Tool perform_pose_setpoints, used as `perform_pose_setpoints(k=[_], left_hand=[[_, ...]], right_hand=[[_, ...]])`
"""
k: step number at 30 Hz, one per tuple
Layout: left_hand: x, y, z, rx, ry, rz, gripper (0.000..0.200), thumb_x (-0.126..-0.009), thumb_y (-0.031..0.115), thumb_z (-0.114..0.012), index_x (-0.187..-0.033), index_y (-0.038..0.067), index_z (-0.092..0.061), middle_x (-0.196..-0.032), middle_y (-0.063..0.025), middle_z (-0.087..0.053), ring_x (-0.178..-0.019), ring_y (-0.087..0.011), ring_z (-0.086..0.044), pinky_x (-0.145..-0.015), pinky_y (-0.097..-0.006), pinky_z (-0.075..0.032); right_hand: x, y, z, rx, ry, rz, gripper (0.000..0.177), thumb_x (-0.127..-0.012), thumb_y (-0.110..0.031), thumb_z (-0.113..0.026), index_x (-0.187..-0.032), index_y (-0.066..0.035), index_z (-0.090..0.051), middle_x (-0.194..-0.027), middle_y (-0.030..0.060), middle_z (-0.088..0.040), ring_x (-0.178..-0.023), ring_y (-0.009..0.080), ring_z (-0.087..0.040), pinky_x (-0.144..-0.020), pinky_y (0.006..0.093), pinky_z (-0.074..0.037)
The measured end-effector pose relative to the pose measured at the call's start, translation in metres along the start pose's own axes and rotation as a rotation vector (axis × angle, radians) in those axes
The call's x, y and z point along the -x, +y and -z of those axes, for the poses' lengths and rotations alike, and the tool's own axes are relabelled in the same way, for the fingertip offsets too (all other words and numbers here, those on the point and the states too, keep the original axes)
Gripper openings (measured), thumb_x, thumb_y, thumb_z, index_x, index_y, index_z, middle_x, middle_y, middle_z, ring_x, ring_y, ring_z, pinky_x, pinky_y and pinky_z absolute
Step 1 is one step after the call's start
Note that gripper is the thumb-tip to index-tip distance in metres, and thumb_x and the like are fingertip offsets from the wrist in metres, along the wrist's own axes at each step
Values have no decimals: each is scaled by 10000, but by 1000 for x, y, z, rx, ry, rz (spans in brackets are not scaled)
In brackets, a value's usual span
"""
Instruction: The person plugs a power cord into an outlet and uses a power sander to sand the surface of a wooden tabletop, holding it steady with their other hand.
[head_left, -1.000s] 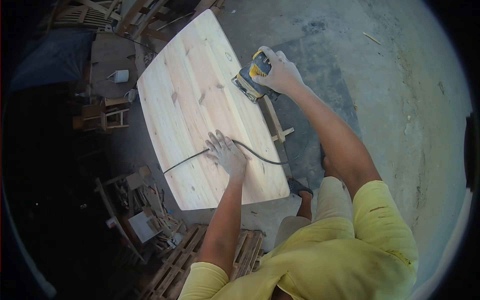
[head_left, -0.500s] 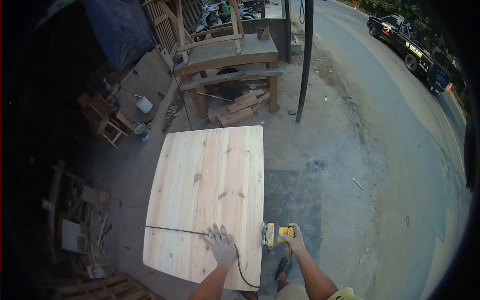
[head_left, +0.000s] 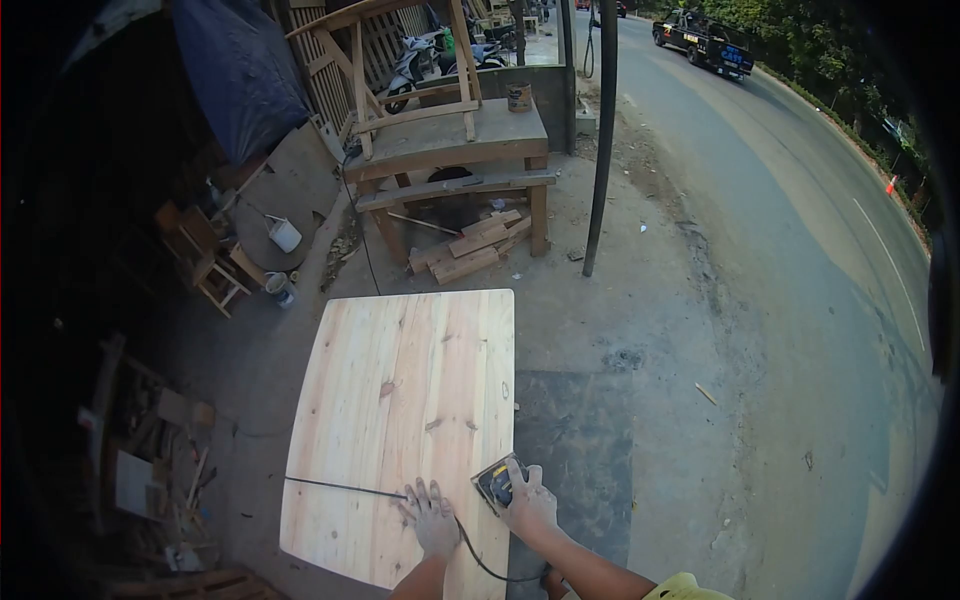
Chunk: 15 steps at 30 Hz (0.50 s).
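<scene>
A wide wooden panel (head_left: 385, 420) of pale, knotty boards with rounded corners lies in front of me. My left hand (head_left: 432, 522) rests on its near part with the fingers spread, and a black power cord (head_left: 340, 487) passes at that hand. Near the panel's right edge, my right hand (head_left: 533, 507) grips a black and yellow electric sander (head_left: 494, 483) from above. The sander's square base is over the panel surface; its underside is hidden. Pale dust coats both hands.
Beyond the panel stands a workbench (head_left: 450, 135) with a wooden frame and a can (head_left: 519, 97) on it. Scrap boards (head_left: 470, 255) lie underneath. A dark pole (head_left: 601, 150) rises to the right, beside a road with a pickup truck (head_left: 703, 42). Offcuts clutter the left.
My right hand has brought the sander from beside the panel's right edge, where it was tilted on its side, onto the top. My left hand stays on the panel. The truck has driven farther away.
</scene>
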<state>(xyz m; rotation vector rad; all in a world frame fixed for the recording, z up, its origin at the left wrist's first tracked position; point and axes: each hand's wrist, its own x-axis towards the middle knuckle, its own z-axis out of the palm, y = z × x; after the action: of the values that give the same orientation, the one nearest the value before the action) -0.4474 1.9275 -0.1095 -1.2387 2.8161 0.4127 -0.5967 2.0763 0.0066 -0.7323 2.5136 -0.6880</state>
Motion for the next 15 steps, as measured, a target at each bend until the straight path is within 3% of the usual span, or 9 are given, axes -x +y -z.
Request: perform_pose_setpoints(k=[4,6,7,9,10,12,13,15], left_hand=[[-1,-1,-4,1,9,0,561,-1078,336,-291,-1594,120,-329,-1695,-131,-177,-1573,-372,-41,-1237,-620,51],[-1,-2,-4,-21,18,-8,564,-1076,349,-298,-1591,121,-341,-1695,-133,-179,-1573,-373,-38,-1235,-623,54],[-1,-3,-4,-19,19,-1,564,-1076,349,-298,-1591,121,-341,-1695,-133,-179,-1573,-373,-38,-1235,-623,54],[0,-3,-5,0,19,-12,571,-1075,359,-302,-1588,112,-348,-1697,-131,-172,-1573,-372,-31,-1235,-623,55],[1,-2,-4,3,15,-7,571,-1075,359,-302,-1588,112,-348,-1697,-131,-172,-1573,-372,-31,-1235,-623,55],[0,0,-1,2,1,-1,574,-1076,354,-298,-1589,101,-342,-1699,-131,-164,-1574,-371,-23,-1235,-622,56],[0,1,-1,3,1,4,574,-1076,354,-298,-1589,101,-342,-1699,-131,-164,-1574,-371,-23,-1235,-622,56],[0,1,0,-19,-1,2,576,-1078,351,-284,-1592,95,-332,-1702,-126,-157,-1576,-365,-15,-1237,-618,58]], right_hand=[[10,19,2,-78,17,-136,852,-770,-285,-826,-1496,-144,-403,-1257,219,-490,-1061,403,-659,-880,491,-561],[7,49,-6,-262,232,-135,844,-743,-304,-860,-1449,-126,-433,-1210,186,-551,-1089,353,-654,-897,471,-555],[-1,70,-16,-260,228,-130,844,-743,-304,-860,-1449,-126,-433,-1210,186,-551,-1089,353,-654,-897,471,-555],[-24,113,-42,-698,296,-164,852,-716,-335,-891,-1411,-113,-452,-1148,152,-613,-1074,312,-657,-878,459,-554],[-34,120,-41,-693,290,-164,852,-716,-335,-891,-1411,-113,-452,-1148,152,-613,-1074,312,-657,-878,459,-554],[-62,123,-25,-1052,44,-498,894,-702,-352,-906,-1426,-111,-442,-1104,156,-646,-1062,299,-663,-873,452,-551],[-80,130,-31,-1048,40,-498,894,-702,-352,-906,-1426,-111,-442,-1104,156,-646,-1062,299,-663,-873,452,-551],[-113,130,-36,-571,386,-286,886,-717,-320,-892,-1445,-116,-430,-1160,195,-613,-1024,339,-682,-874,462,-555]])
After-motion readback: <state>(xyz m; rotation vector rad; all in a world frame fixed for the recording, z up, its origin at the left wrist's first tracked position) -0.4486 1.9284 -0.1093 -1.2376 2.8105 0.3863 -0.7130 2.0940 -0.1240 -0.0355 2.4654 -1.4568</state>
